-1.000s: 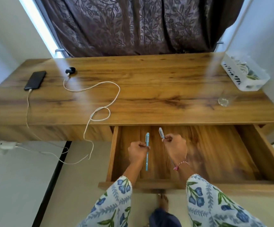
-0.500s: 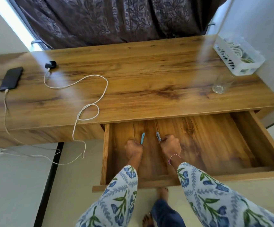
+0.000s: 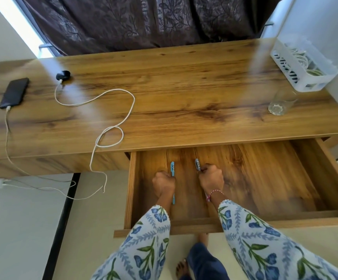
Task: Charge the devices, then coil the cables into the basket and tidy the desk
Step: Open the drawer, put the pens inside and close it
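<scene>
While both our forearms reach into the open drawer [image 3: 285,178], our left hand [image 3: 164,183] has its grip curled round a light blue pen [image 3: 172,170], whose tip points toward twelve o'clock and whose tail shows below the wrist. Just beside it, at three o'clock, our right hand [image 3: 211,179] holds a second pen [image 3: 197,164] in a closed grip, its end tilted toward eleven o'clock. Beyond the drawer lies the counter [image 3: 184,87]. At ten o'clock a black phone [image 3: 14,92] rests with a white cable [image 3: 7,122] plugged in, and near it a small black device [image 3: 63,75] trails a looping white cord [image 3: 111,126] over the front edge. At two o'clock stands a clear glass [image 3: 280,104], and just behind it the white basket [image 3: 297,77] holds coiled cables [image 3: 303,59].
</scene>
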